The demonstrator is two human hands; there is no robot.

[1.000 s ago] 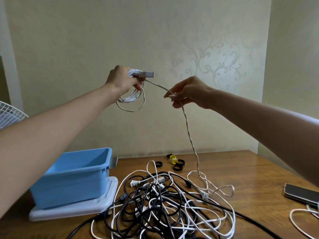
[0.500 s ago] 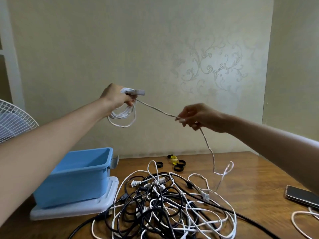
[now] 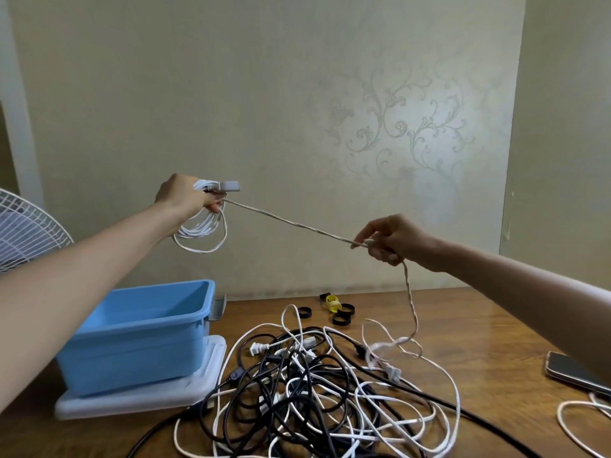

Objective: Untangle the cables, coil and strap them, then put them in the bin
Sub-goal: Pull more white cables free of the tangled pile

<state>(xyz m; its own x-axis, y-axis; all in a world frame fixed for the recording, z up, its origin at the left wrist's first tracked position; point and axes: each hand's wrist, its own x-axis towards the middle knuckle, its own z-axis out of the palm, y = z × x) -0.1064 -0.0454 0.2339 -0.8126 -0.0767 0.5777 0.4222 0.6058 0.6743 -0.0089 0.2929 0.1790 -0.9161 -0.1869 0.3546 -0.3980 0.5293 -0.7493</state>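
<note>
Head view. A blue rectangular plastic bin is sitting at left on the brown wooden table, open top up, its right rim near the tangled pile of black and white cables at centre. Both hands are hanging in the air well above the pile. The left hand is raised at left, fingers curling round a coil of white cable loops. The right hand, lower and further right, is pinching the white braided cable, which is running taut between the hands and dropping slack to the pile.
</note>
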